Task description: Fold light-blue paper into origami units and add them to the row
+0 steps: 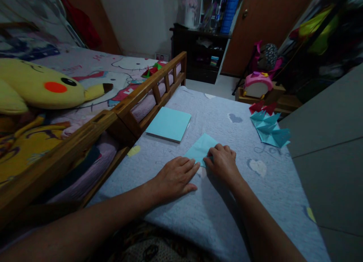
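Observation:
A light blue sheet of origami paper [202, 146] lies on the bedspread in front of me, its near and right edges partly covered by my hands. My left hand [178, 175] rests flat with fingers stretched out, the fingertips touching the paper's near left edge. Curled fingers of my right hand [223, 161] press on the paper's right side, pinching or pressing its edge. Farther off to the left is a stack of light blue paper [170, 123]. Folded blue paper shapes [270, 129] and red ones [262, 107] sit at the bed's right edge.
A wooden bed rail [153, 88] runs along the left, with a second bed behind it. On that bed lie a yellow plush toy [51, 88] and green and red folded paper [152, 70]. A pale cabinet side [331, 156] stands at the right.

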`<state>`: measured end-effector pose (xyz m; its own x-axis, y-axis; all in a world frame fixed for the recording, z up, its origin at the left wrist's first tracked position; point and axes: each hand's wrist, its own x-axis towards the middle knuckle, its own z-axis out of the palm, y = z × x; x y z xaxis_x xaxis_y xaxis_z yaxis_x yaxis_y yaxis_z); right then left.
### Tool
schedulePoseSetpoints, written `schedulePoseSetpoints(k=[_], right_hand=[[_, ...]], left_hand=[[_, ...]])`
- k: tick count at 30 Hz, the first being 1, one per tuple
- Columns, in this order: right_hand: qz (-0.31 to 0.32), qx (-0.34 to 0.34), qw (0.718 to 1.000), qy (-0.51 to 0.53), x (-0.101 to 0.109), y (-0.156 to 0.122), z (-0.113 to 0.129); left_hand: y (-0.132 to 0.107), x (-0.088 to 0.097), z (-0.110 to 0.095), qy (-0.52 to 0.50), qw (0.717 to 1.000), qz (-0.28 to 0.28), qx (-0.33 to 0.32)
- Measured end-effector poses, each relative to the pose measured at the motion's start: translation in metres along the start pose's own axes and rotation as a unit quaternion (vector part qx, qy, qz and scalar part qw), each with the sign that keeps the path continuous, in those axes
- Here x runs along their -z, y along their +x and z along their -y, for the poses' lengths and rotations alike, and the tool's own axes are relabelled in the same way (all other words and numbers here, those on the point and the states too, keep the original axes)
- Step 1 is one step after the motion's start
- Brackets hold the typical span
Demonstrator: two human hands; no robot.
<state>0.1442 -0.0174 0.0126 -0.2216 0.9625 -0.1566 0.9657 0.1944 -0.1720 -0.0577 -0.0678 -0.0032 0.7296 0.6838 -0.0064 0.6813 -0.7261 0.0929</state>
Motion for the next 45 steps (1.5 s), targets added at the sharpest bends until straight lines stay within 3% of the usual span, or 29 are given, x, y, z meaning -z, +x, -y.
schedulePoseSetpoints(k=[11,19,26,36,42,45], right_hand=[[0.071,-0.010,0.997,0.015,0.018,0.002,-0.035],[0.128,0.061,0.990,0.022,0.024,0.001,-0.044],[0.133,0.076,0.987,0.051,0.025,0.000,-0.046],[0.097,-0.024,0.994,0.031,0.016,0.002,-0.036],[0.101,-0.034,0.994,0.018,0.015,0.000,-0.035],[0.065,-0.026,0.998,0.001,0.015,-0.003,-0.034]], left_hand=[[-0.001,-0.007,0.000,-0.007,1.000,0.002,0.009],[-0.002,-0.009,-0.001,0.009,1.000,-0.007,0.012],[-0.002,-0.011,0.000,0.010,1.000,-0.009,0.010],[-0.002,-0.013,0.001,0.006,1.000,-0.004,0.017],[-0.003,-0.014,0.001,0.004,1.000,-0.001,0.014],[-0.003,-0.012,0.000,0.000,1.000,-0.007,0.014]])
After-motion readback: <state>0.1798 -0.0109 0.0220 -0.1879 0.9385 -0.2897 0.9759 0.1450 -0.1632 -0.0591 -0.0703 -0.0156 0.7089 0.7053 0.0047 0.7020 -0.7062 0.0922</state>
